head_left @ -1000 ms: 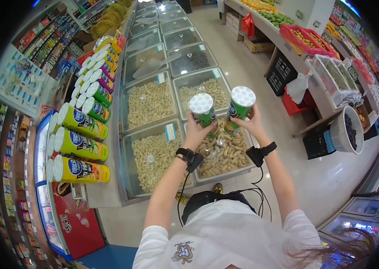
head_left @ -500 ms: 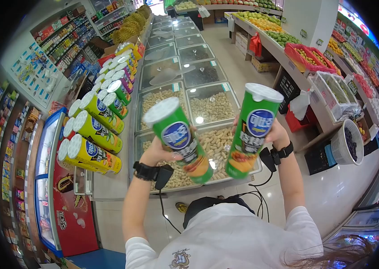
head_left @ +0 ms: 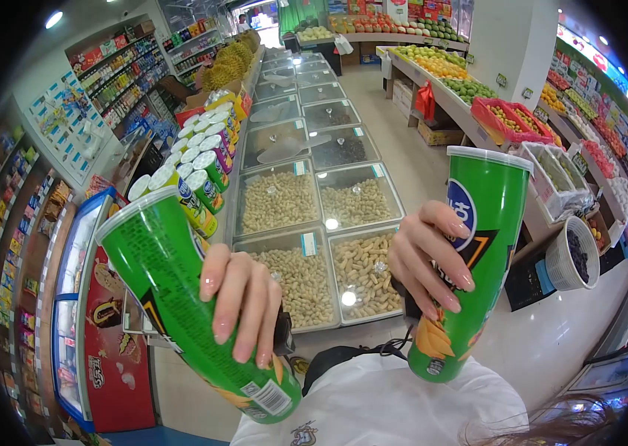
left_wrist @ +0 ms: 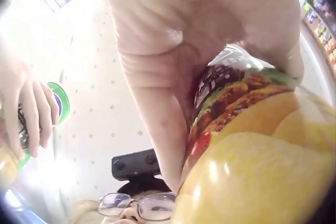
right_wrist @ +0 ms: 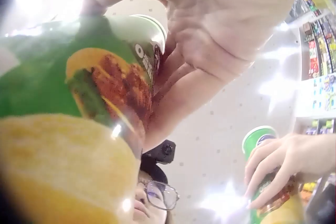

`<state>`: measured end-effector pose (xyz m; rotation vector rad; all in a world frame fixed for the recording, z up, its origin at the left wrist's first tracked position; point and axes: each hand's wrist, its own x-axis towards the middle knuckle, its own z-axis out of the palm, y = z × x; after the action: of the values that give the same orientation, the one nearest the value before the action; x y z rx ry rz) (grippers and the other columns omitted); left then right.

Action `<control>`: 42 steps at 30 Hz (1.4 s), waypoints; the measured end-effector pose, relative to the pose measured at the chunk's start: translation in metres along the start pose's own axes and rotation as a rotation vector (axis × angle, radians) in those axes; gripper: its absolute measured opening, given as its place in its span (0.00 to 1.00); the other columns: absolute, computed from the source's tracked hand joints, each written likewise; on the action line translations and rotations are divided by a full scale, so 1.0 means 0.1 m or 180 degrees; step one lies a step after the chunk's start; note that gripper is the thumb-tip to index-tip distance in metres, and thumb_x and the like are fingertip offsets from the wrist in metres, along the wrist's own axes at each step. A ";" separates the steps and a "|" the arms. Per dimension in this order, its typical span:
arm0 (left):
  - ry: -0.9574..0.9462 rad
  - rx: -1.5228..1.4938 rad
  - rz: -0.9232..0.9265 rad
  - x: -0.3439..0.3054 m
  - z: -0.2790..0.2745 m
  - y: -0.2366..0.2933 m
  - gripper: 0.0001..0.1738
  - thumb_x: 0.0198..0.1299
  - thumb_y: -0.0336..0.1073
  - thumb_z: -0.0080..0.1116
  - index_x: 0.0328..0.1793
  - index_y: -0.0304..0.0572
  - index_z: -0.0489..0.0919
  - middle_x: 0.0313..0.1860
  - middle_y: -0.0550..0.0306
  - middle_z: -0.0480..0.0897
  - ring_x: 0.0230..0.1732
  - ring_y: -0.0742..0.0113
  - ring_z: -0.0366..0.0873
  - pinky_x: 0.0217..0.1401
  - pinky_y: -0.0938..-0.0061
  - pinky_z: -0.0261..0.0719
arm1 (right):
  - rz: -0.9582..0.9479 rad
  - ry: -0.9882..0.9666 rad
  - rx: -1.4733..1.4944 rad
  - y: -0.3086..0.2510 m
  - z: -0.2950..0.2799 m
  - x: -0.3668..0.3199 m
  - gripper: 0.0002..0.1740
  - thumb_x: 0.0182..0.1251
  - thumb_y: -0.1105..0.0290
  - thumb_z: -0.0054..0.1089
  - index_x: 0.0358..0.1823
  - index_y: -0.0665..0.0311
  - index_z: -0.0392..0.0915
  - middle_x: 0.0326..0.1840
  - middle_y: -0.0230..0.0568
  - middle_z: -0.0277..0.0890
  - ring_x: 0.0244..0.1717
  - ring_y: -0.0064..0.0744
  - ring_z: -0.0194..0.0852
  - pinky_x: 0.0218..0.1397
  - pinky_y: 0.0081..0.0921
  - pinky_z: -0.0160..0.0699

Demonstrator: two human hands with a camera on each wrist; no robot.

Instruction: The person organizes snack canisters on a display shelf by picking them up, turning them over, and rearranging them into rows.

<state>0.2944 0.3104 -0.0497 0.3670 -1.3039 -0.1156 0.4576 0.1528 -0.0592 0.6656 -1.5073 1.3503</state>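
In the head view my left hand (head_left: 243, 305) grips a green potato chip can (head_left: 158, 275) tilted with its white-lidded top to the left. Its fingers curl across the side, and a barcode shows near the base. On the right, my right hand (head_left: 433, 256) holds a second green potato chip can (head_left: 503, 201), lid up and leaning slightly right. Both cans are raised close to the head camera, well apart from each other. The left wrist view shows the chip picture on the left can (left_wrist: 252, 171) beyond the palm. In the right wrist view, the right can (right_wrist: 68, 129) fills the left side.
Lidded bins of peanuts (head_left: 277, 201) run away from me below. More chip cans (head_left: 199, 186) stand in rows on the counter at left, by a glass-fronted freezer (head_left: 69, 334). Fruit stands (head_left: 440, 74) line the right, with a white basket (head_left: 570, 275) of dark fruit.
Both hands have brought their cans up from over the peanut bins, closer to the head camera and farther apart. The cans have been turned, and the left one now leans more. The head view has tipped upward.
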 end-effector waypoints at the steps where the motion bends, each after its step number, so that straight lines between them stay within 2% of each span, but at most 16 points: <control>1: -0.0046 -0.0048 0.0143 0.01 0.01 -0.01 0.13 0.70 0.30 0.47 0.57 0.35 0.65 0.45 0.41 0.80 0.39 0.42 0.84 0.34 0.47 0.89 | -0.0059 -0.0175 0.0116 0.04 -0.03 0.04 0.26 0.71 0.66 0.54 0.66 0.60 0.59 0.49 0.52 0.79 0.44 0.54 0.83 0.46 0.51 0.86; 7: -0.0607 -0.0648 0.0757 0.04 -0.02 -0.17 0.16 0.68 0.31 0.48 0.59 0.33 0.64 0.49 0.39 0.78 0.43 0.45 0.83 0.39 0.48 0.89 | -0.0611 -0.0748 0.0663 0.28 -0.13 0.14 0.23 0.74 0.65 0.48 0.66 0.65 0.58 0.48 0.54 0.80 0.45 0.53 0.83 0.46 0.52 0.86; 10: -0.0794 -0.0826 0.1001 -0.01 -0.02 -0.24 0.18 0.68 0.32 0.48 0.60 0.33 0.63 0.49 0.40 0.77 0.44 0.45 0.83 0.40 0.49 0.89 | -0.0627 -0.0768 0.0775 0.30 -0.16 0.09 0.23 0.74 0.66 0.48 0.66 0.64 0.59 0.48 0.53 0.80 0.45 0.55 0.83 0.44 0.52 0.86; 12: -0.0857 -0.0922 0.1146 -0.05 -0.03 -0.28 0.18 0.68 0.33 0.48 0.60 0.33 0.63 0.50 0.41 0.77 0.44 0.46 0.83 0.40 0.50 0.89 | -0.0535 -0.0864 0.0892 0.30 -0.22 0.06 0.22 0.75 0.67 0.47 0.67 0.58 0.59 0.49 0.52 0.80 0.45 0.55 0.83 0.44 0.52 0.87; 17: -0.0787 -0.0867 0.1312 -0.14 -0.03 -0.30 0.18 0.69 0.32 0.46 0.61 0.32 0.62 0.48 0.41 0.77 0.43 0.47 0.83 0.39 0.51 0.89 | -0.1204 -0.0600 0.0933 0.40 -0.17 -0.04 0.21 0.74 0.69 0.47 0.65 0.64 0.59 0.46 0.54 0.80 0.41 0.55 0.84 0.40 0.53 0.87; 21: -0.0789 -0.0851 0.1307 -0.16 -0.05 -0.30 0.18 0.69 0.32 0.46 0.61 0.31 0.62 0.48 0.41 0.77 0.43 0.47 0.83 0.38 0.52 0.89 | -0.1109 -0.0504 0.0959 0.40 -0.19 -0.07 0.22 0.73 0.69 0.48 0.65 0.64 0.60 0.46 0.53 0.80 0.41 0.54 0.84 0.38 0.52 0.88; 24: -0.0836 -0.0899 0.1318 -0.15 -0.09 -0.32 0.18 0.69 0.32 0.45 0.61 0.31 0.62 0.49 0.41 0.76 0.43 0.47 0.83 0.37 0.53 0.90 | -0.1283 -0.0422 0.0872 0.45 -0.22 -0.06 0.24 0.71 0.67 0.49 0.64 0.70 0.59 0.44 0.55 0.79 0.39 0.53 0.84 0.35 0.51 0.87; 30: -0.0605 -0.0734 0.1266 -0.20 -0.13 -0.33 0.18 0.69 0.32 0.47 0.61 0.32 0.62 0.48 0.42 0.77 0.41 0.48 0.83 0.35 0.54 0.90 | -0.1016 -0.0164 0.0646 0.39 -0.25 -0.10 0.25 0.71 0.68 0.51 0.65 0.67 0.58 0.45 0.53 0.79 0.39 0.52 0.84 0.35 0.50 0.87; 31: -0.0467 -0.0630 0.1229 -0.24 -0.13 -0.33 0.18 0.69 0.31 0.47 0.61 0.32 0.62 0.47 0.42 0.77 0.41 0.48 0.84 0.34 0.54 0.90 | -0.0908 -0.0088 0.0504 0.37 -0.25 -0.11 0.25 0.71 0.68 0.52 0.66 0.66 0.58 0.45 0.53 0.78 0.39 0.51 0.84 0.35 0.50 0.87; 33: -0.0077 -0.0165 0.0861 -0.31 -0.15 -0.24 0.26 0.64 0.38 0.56 0.62 0.33 0.62 0.49 0.43 0.76 0.44 0.50 0.82 0.37 0.53 0.88 | -0.0653 0.0115 0.0157 0.31 -0.22 -0.15 0.27 0.70 0.69 0.53 0.67 0.65 0.57 0.46 0.51 0.78 0.39 0.51 0.84 0.34 0.50 0.87; 34: 0.0092 0.0054 0.0659 -0.35 -0.15 -0.19 0.30 0.61 0.41 0.61 0.62 0.33 0.62 0.49 0.44 0.75 0.46 0.50 0.82 0.39 0.52 0.87 | -0.0584 0.0407 -0.0029 0.28 -0.17 -0.22 0.31 0.66 0.66 0.58 0.67 0.65 0.56 0.47 0.53 0.77 0.41 0.53 0.83 0.37 0.51 0.87; 35: 0.0430 0.0422 0.0412 -0.39 -0.08 -0.10 0.34 0.58 0.43 0.65 0.63 0.34 0.61 0.50 0.42 0.75 0.49 0.49 0.80 0.43 0.47 0.86 | -0.0495 0.0696 -0.0211 0.25 -0.11 -0.29 0.35 0.62 0.64 0.62 0.66 0.66 0.56 0.47 0.55 0.76 0.43 0.54 0.82 0.39 0.52 0.86; 38: 0.1468 0.1127 -0.0038 -0.54 0.00 -0.03 0.49 0.43 0.47 0.77 0.66 0.35 0.61 0.54 0.43 0.73 0.56 0.47 0.77 0.56 0.44 0.79 | -0.0290 0.1793 -0.0765 0.18 0.11 -0.44 0.46 0.48 0.58 0.73 0.64 0.71 0.58 0.47 0.61 0.74 0.46 0.58 0.80 0.45 0.54 0.84; 40: 0.2602 0.2150 -0.0283 -0.63 0.21 0.00 0.48 0.43 0.45 0.77 0.67 0.35 0.62 0.55 0.45 0.74 0.56 0.51 0.77 0.58 0.52 0.78 | -0.0089 0.2570 -0.1150 0.13 0.23 -0.58 0.52 0.40 0.58 0.78 0.65 0.72 0.59 0.51 0.64 0.73 0.50 0.59 0.78 0.51 0.52 0.82; 42: 0.3631 0.3679 -0.1019 -0.65 0.36 0.09 0.46 0.44 0.41 0.76 0.67 0.35 0.62 0.56 0.48 0.75 0.56 0.59 0.77 0.59 0.62 0.77 | 0.0239 0.3213 -0.1926 0.02 0.31 -0.68 0.51 0.42 0.62 0.78 0.66 0.71 0.58 0.56 0.60 0.71 0.56 0.53 0.75 0.57 0.49 0.78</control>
<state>0.2414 0.3304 -0.0990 1.3783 -0.0365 0.5470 0.4727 0.1098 -0.1190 -0.4293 -0.9854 0.9413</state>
